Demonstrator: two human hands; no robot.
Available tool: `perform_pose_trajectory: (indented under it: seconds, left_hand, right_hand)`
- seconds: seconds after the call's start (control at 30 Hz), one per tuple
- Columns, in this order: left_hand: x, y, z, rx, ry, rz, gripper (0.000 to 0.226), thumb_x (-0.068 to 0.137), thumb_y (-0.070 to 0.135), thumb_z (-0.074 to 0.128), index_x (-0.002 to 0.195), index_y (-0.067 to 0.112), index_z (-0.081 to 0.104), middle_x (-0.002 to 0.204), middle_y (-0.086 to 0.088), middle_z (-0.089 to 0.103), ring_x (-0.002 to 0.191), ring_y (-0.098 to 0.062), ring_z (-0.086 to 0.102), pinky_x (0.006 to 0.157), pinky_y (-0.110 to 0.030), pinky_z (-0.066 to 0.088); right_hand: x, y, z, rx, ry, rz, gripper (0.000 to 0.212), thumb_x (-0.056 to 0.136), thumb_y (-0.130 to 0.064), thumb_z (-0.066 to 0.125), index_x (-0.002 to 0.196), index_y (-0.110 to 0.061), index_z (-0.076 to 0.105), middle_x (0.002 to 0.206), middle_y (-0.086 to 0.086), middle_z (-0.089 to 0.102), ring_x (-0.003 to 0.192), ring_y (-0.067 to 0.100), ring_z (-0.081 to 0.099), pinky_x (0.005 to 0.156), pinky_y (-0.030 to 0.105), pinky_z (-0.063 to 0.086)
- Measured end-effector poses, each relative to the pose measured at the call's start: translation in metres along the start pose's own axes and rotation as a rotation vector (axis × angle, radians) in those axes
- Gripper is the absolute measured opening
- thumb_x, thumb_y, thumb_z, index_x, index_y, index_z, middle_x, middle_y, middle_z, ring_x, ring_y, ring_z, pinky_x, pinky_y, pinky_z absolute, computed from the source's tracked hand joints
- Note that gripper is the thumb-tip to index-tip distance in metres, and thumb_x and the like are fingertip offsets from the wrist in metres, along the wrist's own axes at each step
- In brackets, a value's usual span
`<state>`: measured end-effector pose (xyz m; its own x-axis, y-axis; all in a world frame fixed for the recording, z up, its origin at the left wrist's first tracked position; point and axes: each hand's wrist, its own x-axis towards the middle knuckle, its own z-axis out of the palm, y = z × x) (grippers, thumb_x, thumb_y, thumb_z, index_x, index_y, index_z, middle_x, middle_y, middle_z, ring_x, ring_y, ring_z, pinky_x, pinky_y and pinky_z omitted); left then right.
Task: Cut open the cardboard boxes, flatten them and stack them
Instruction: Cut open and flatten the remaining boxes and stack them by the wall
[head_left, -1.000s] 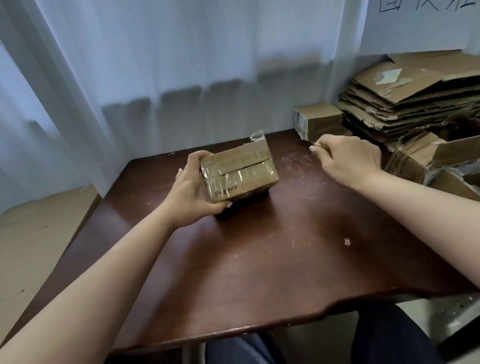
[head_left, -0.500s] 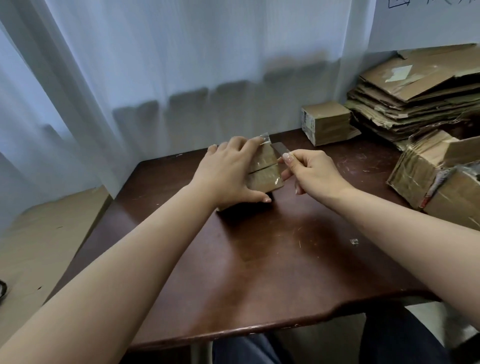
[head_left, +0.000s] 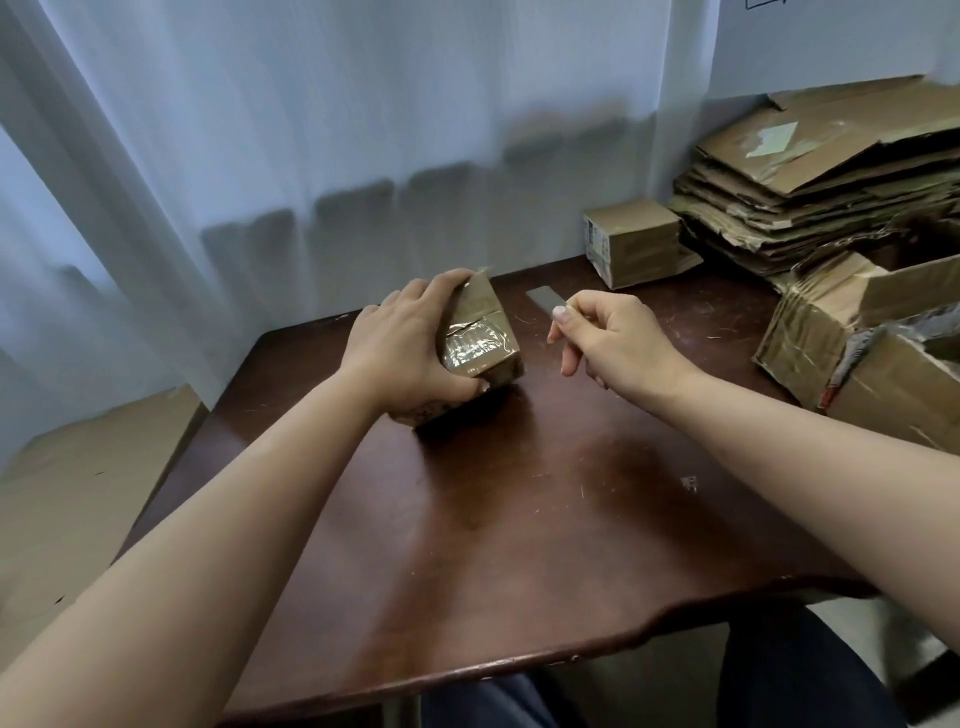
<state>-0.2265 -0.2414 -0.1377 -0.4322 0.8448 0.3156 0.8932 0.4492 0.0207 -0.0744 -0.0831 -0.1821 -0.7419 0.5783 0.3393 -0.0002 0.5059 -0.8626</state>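
Change since half a second back: right hand (head_left: 618, 338) has drawn away from the taped box (head_left: 480, 332), leaving a gap between them; blade (head_left: 545, 300) is now clear of the cardboard.

Left hand (head_left: 408, 351): palm down over the box's left side, fingers curled over its far top edge, thumb under the near corner, gripping it. Box sits tilted on one edge on the dark wooden table (head_left: 519, 519), centre of frame, glossy tape facing right.

Right hand: thumb and forefinger pinch the flat grey blade, which points up-left; other fingers hang curled below.

Right of frame: small closed box (head_left: 636, 241) at the table's far edge, stack of flattened cardboard (head_left: 821, 176) behind it, opened boxes (head_left: 857, 338), cut off by the frame edge.

Hard to make out: the blade's held end, hidden in the fingers; the box's underside.
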Motion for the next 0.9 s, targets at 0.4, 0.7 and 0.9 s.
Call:
perform_pose_trajectory:
  seconds: [0.4,0.7,0.9]
  left_hand:
    - [-0.024,-0.01,0.001,-0.069,0.107,0.027,0.119,0.043,0.093,0.05,0.147,0.04,0.025,0.122,0.002,0.054,0.113,-0.026,0.054,0.092,-0.041,0.041]
    - [-0.019,0.007,0.003,0.026,0.094,0.005,0.067,0.085,0.077,0.021,0.146,0.048,0.028,0.129,0.01,0.055,0.114,-0.021,0.053,0.085,-0.033,0.037]
    - [-0.008,0.026,-0.007,0.063,0.051,-0.067,0.037,0.099,0.058,0.027,0.134,0.061,0.039,0.132,0.02,0.057,0.119,-0.017,0.055,0.075,-0.027,0.033]
  right_hand:
    - [0.001,-0.014,0.013,-0.006,-0.009,-0.083,0.012,0.094,-0.03,0.056,0.089,-0.02,0.061,0.046,-0.013,0.055,0.041,0.004,0.05,0.047,0.021,0.037]
    - [0.002,-0.004,0.006,-0.177,0.013,-0.075,0.011,0.085,-0.046,0.056,0.077,-0.038,0.059,0.057,-0.032,0.056,0.06,0.005,0.051,0.08,0.046,0.052]
    - [-0.011,0.007,-0.005,-0.271,0.078,-0.025,0.016,0.091,-0.04,0.057,0.08,-0.031,0.065,0.055,-0.015,0.055,0.066,0.011,0.052,0.07,0.032,0.041]
